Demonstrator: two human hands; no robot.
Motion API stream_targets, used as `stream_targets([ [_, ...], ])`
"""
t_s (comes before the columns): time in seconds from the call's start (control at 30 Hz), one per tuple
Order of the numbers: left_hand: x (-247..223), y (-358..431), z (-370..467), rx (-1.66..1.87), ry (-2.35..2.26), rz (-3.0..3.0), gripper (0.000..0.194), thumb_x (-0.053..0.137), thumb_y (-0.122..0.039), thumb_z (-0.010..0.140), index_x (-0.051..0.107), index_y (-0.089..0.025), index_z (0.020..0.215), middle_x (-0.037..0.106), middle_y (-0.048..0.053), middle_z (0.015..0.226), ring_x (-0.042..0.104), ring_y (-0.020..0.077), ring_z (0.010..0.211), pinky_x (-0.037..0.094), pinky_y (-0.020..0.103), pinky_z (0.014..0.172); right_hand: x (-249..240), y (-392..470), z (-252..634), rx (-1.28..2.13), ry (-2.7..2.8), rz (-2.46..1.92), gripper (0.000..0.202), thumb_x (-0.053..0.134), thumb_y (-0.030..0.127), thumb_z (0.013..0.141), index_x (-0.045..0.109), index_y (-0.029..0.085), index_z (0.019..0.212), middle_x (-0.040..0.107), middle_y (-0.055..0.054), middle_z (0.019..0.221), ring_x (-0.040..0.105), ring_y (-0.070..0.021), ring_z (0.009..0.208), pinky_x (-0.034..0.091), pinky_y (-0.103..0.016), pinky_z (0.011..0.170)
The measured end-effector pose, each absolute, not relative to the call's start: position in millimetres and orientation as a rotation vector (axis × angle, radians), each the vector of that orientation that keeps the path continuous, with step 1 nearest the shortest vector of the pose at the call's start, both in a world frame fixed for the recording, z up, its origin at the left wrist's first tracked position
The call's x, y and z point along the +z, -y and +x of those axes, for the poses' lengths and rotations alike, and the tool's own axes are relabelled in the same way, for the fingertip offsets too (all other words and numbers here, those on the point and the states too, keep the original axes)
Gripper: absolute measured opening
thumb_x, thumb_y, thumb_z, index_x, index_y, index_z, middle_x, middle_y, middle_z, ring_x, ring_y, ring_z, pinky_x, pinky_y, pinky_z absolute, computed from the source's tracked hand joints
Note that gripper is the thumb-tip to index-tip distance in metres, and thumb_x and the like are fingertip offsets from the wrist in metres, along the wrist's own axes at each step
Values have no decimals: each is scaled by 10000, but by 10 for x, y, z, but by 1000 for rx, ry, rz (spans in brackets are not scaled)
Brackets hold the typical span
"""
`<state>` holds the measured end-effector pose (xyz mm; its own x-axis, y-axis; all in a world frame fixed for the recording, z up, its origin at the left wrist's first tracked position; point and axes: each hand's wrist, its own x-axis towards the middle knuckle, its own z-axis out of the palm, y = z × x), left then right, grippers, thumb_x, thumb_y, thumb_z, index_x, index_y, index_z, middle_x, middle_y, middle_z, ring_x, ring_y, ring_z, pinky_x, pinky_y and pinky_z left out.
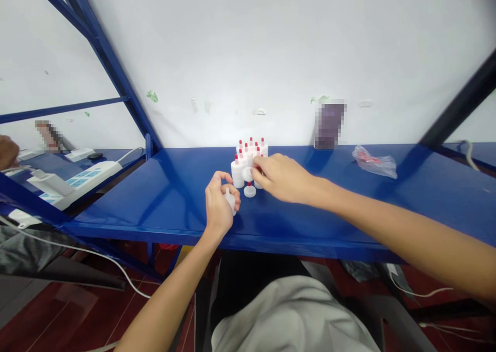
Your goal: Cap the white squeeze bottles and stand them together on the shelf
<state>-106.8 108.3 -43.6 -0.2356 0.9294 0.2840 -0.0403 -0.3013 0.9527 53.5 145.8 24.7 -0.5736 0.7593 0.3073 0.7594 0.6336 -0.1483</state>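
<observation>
My left hand [221, 202] is closed around a small white squeeze bottle [230, 201] with a narrow spout, mostly covered by the fingers and palm. To the right, my right hand [273, 175] pinches a white round cap [247, 174] between thumb and fingers, just in front of the grouped bottles. Several white bottles with red tips [237, 173] stand upright close together; my right hand hides some of them. Below the pinched cap, a white cap with a red tip [250, 190] lies on the blue table [310, 223].
A clear plastic bag with red bits [374, 161] lies at the right. A blurred dark rectangular object [329, 125] leans on the wall. At the left are a blue frame post [112, 67], a white power strip [89, 179] and another person's hand [8, 152].
</observation>
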Motion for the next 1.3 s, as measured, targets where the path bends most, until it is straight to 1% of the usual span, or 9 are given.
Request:
stream_targets([
  [0.2, -431, -1048, -1054, 1624, -1130, 1298, 357, 317, -448, 946, 436, -211, 707, 481, -38, 463, 414, 101, 372, 325, 215, 402, 121, -1607, 369, 5, 2697, -1269, 375, 384, 321, 996, 672, 128, 855, 694, -149, 797, 638, -213, 687, 331, -298, 556],
  [0.43, -466, -1030, -1058, 1599, -1133, 1418, 373, 339, -409, 961, 476, -196, 687, 489, -31, 482, 426, 98, 406, 336, 218, 436, 156, -1497, 429, 0, 2653, -1278, 452, 367, 420, 1028, 694, 143, 883, 698, -142, 812, 642, -218, 691, 352, -302, 585],
  [0.6, -463, -1023, -1055, 1526, -1151, 1463, 323, 346, -326, 939, 484, -189, 680, 499, -36, 495, 429, 92, 415, 338, 215, 453, 137, -1530, 933, -67, 2593, -1374, 409, 398, 344, 993, 703, 174, 779, 693, -95, 731, 612, -204, 648, 337, -311, 586],
  [0.77, -450, -1022, -1053, 1464, -1175, 1537, 333, 334, -323, 948, 513, -184, 704, 507, -34, 506, 437, 92, 429, 339, 218, 470, 4, -1790, 1228, 42, 2645, -1495, 275, 509, 309, 921, 733, 175, 1009, 732, -83, 827, 645, -203, 712, 393, -297, 620],
  [0.93, -429, -1010, -1052, 1429, -1189, 1590, 355, 328, -336, 965, 507, -181, 700, 501, -31, 517, 449, 94, 438, 344, 220, 477, -73, -1868, 1183, 34, 2660, -1548, 324, 548, 318, 906, 675, 204, 1181, 732, -83, 924, 663, -217, 773, 396, -292, 600],
  [1.03, -431, -1009, -1053, 1412, -1180, 1612, 360, 328, -342, 972, 503, -179, 704, 498, -31, 521, 451, 91, 440, 346, 217, 478, -110, -1907, 1186, -15, 2646, -1462, 346, 551, 293, 909, 661, 190, 1221, 705, -113, 1085, 665, -247, 916, 452, -317, 687],
  [1.1, -437, -1012, -1056, 1405, -1175, 1621, 357, 332, -342, 974, 504, -178, 708, 497, -33, 523, 451, 89, 441, 348, 214, 481, -145, -1961, 1210, 17, 2679, -1331, 326, 549, 246, 912, 677, 173, 1203, 693, -119, 1140, 659, -247, 984, 481, -330, 781],
  [1.17, -444, -1018, -1059, 1395, -1177, 1626, 365, 333, -351, 981, 504, -176, 710, 498, -33, 525, 451, 87, 443, 351, 212, 486, -188, -2029, 1239, 89, 2729, -1218, 286, 536, 193, 918, 708, 160, 1145, 712, -107, 1105, 666, -232, 992, 490, -325, 842],
  [1.3, -455, -1028, -1060, 1374, -1176, 1632, 404, 324, -394, 999, 508, -175, 714, 504, -30, 536, 457, 89, 449, 357, 215, 491, -249, -2122, 1282, 86, 2798, -1091, 254, 517, 145, 924, 751, 147, 1024, 735, -107, 1017, 680, -230, 942, 506, -320, 838],
])
